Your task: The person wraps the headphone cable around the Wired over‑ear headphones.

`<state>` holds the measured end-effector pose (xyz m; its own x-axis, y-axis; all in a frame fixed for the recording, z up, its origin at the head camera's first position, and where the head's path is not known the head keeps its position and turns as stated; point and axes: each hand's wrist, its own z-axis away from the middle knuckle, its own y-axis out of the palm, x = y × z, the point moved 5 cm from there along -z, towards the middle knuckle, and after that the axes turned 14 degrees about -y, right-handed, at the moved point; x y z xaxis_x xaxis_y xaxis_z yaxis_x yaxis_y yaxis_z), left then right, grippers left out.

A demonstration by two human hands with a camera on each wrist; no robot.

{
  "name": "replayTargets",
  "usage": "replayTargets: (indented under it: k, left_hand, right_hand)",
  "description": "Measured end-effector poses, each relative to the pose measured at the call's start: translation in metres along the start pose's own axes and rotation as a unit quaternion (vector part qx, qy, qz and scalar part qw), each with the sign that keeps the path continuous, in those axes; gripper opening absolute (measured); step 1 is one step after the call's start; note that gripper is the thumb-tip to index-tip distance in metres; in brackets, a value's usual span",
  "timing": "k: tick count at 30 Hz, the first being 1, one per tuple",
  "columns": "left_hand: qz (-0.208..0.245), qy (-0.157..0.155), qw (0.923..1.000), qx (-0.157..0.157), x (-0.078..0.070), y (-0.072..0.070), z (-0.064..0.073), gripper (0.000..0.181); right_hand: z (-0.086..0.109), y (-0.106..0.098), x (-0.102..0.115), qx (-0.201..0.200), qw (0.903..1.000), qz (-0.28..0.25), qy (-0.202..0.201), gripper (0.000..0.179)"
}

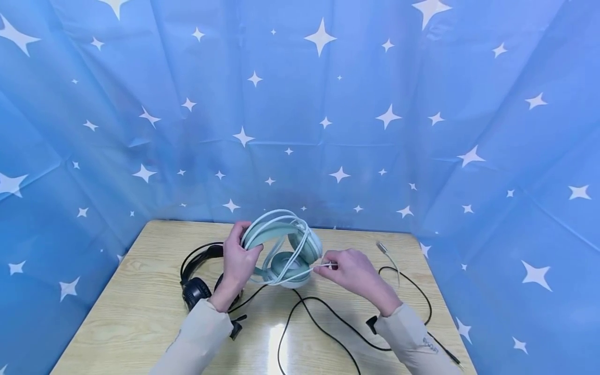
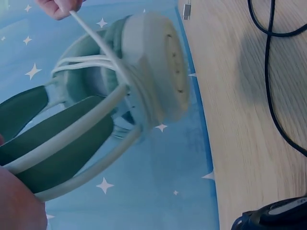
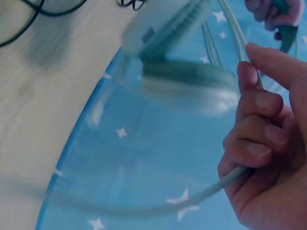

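My left hand (image 1: 240, 260) grips the headband of a pair of pale green headphones (image 1: 283, 229), lifted above the table. Their ear cups (image 2: 153, 67) hang toward the right, and turns of a pale cable (image 2: 93, 62) run around cups and headband. With curled fingers my right hand (image 1: 349, 271) holds the same cable just right of the cups. In the right wrist view the cable (image 3: 192, 203) leaves the bottom of that fist and curves left. Its metal-tipped plug end (image 1: 382, 248) shows farther right, over the table's back right.
Black headphones (image 1: 197, 291) with a microphone lie on the table (image 1: 122, 312) at left, partly behind my left hand. Their black cable (image 1: 323, 328) loops across the front to a plug (image 1: 452, 358) at right. A blue star-patterned curtain (image 1: 300, 104) stands behind the table.
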<state>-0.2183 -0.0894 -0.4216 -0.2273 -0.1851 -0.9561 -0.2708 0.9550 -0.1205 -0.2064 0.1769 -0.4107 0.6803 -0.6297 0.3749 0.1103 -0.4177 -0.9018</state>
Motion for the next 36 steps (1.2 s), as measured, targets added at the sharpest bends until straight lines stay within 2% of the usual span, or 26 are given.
replayTargets:
  k: [4, 7, 13, 18, 22, 25, 31, 34, 36]
  left_hand:
    - [-0.044, -0.015, 0.9987, 0.019, 0.005, -0.003, -0.003, 0.04]
    - [-0.052, -0.038, 0.9968, 0.047, 0.011, -0.006, -0.004, 0.04]
    - [-0.002, -0.092, 0.9903, 0.105, 0.017, -0.007, -0.004, 0.04]
    - [0.04, -0.14, 0.9791, 0.142, 0.016, -0.006, -0.004, 0.041]
    - [0.07, -0.164, 0.9693, 0.17, 0.017, -0.005, -0.005, 0.041]
    - [0.092, -0.164, 0.9629, 0.194, 0.017, -0.004, -0.004, 0.04]
    - [0.14, -0.135, 0.9473, 0.255, 0.015, -0.006, -0.002, 0.039]
    - [0.183, -0.123, 0.9329, 0.285, 0.015, -0.007, -0.001, 0.039]
    - [0.22, -0.112, 0.9198, 0.305, 0.014, -0.008, 0.0, 0.038]
  right_hand:
    - [0.003, -0.012, -0.005, -0.018, 0.9998, -0.009, -0.01, 0.016]
    - [0.006, -0.021, -0.009, -0.033, 0.9988, -0.026, -0.023, 0.007]
    - [0.003, -0.026, -0.011, -0.079, 0.9953, -0.025, -0.05, 0.009]
    - [-0.002, -0.028, -0.013, -0.135, 0.9896, -0.014, -0.048, 0.006]
    - [-0.005, -0.029, -0.013, -0.154, 0.987, -0.006, -0.046, 0.005]
    - [-0.007, -0.029, -0.012, -0.155, 0.9867, -0.008, -0.05, 0.005]
    - [-0.011, -0.028, -0.011, -0.137, 0.9879, -0.035, -0.064, 0.008]
    - [-0.013, -0.027, -0.016, -0.127, 0.9868, -0.072, -0.07, 0.01]
    - [-0.014, -0.026, -0.021, -0.117, 0.9846, -0.111, -0.067, 0.012]
